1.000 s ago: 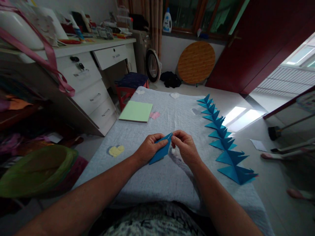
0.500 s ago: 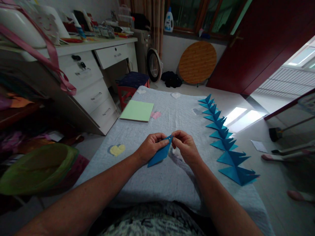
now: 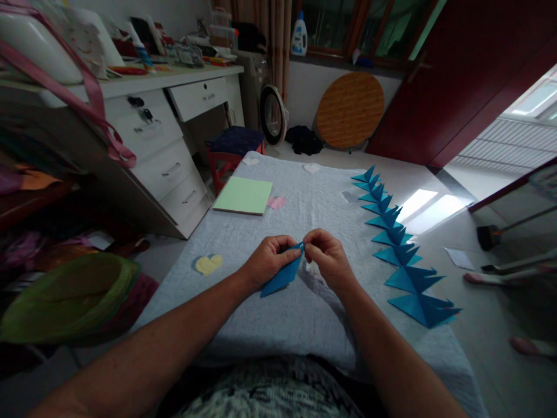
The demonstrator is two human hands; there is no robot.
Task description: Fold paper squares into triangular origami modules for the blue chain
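A folded piece of blue paper (image 3: 281, 277) is held over the cloth, its wide pointed end slanting down toward me. My left hand (image 3: 272, 259) is closed on its upper edge, thumb on top. At the narrow tip, my right hand (image 3: 327, 258) pinches the paper between thumb and fingers; the fingertips hide the tip itself. To the right, a row of several folded blue paper birds (image 3: 404, 255) stands along the table's edge. Farther off on the left lies a stack of light green paper (image 3: 244, 195).
A pale blue cloth with heart patches covers the table (image 3: 322, 194). Left of it stand a green-lined bin (image 3: 69, 296) and a white desk with drawers (image 3: 148, 130). A red stool (image 3: 232, 148) is at the far left corner. Someone's feet (image 3: 483, 278) show on the right.
Both hands stay almost in place on the blue paper. The right fingertips have shifted very slightly at its tip; the whole view has moved a little.
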